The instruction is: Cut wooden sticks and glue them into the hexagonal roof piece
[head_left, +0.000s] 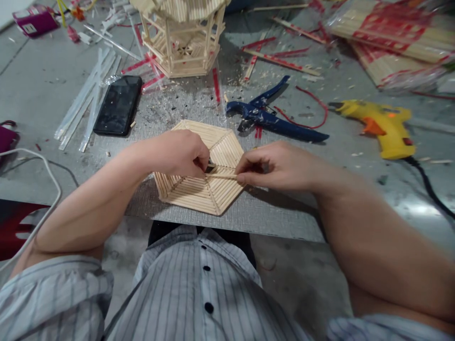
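A hexagonal panel point(195, 199) of thin wooden sticks lies on the table in front of me, its sticks laid in wedges around a small dark gap at the middle. Over that middle, a thin wooden stick point(222, 176) runs between my two hands. My left hand point(179, 154) pinches its left end, with the fingertips partly hidden under the hand. At the other end, my right hand point(272, 166) grips the stick between thumb and fingers, above the panel's right edge. Whether the stick touches the panel I cannot tell.
A stick-built model point(181, 42) stands behind the panel. Blue cutters point(277, 118) and a yellow glue gun point(386, 125) lie to the right, below packs of sticks point(394, 33). On the left are a black phone point(118, 105) and clear glue sticks point(87, 94). Scraps litter the table point(284, 208).
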A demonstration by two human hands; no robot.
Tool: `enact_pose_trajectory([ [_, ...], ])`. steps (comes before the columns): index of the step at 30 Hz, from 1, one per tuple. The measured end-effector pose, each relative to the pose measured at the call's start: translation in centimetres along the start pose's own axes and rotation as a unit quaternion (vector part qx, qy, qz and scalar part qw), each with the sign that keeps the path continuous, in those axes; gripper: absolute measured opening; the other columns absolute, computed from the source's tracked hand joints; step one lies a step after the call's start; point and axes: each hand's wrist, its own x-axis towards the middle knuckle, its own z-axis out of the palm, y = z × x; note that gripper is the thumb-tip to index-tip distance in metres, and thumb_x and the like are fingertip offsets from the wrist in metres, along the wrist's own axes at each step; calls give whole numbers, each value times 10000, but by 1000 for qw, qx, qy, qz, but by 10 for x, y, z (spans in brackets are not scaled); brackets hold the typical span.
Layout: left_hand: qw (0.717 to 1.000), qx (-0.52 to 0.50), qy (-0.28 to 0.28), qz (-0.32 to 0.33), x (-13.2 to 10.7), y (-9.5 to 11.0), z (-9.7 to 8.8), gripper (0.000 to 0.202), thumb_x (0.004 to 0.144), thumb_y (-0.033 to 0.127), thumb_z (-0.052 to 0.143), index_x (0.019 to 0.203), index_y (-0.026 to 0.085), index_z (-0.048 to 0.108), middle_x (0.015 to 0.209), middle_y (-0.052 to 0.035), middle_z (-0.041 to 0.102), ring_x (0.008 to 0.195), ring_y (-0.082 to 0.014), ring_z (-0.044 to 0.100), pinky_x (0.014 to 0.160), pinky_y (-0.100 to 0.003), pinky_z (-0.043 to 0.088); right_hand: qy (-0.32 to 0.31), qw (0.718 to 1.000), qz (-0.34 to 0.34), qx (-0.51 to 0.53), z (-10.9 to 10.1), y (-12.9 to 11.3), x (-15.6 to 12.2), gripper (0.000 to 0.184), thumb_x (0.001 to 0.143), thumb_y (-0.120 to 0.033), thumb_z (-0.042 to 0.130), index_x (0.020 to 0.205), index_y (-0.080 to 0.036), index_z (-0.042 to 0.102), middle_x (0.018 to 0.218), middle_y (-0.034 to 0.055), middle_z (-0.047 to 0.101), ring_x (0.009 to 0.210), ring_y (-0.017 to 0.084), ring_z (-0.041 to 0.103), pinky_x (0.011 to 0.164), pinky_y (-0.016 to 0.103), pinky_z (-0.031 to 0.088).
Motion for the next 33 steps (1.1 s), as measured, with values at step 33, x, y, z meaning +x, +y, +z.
enact_pose_trajectory([
  [33, 986, -34, 163, 20, -3, -8, -4, 113, 743, 266, 635, 697, 174, 681, 621, 31, 646, 553, -68, 528, 568, -194, 347, 221, 967, -41, 116, 0, 5, 2, 142, 726, -369, 623, 710, -229, 607, 663, 19, 622, 590, 145, 521, 594, 317, 444],
])
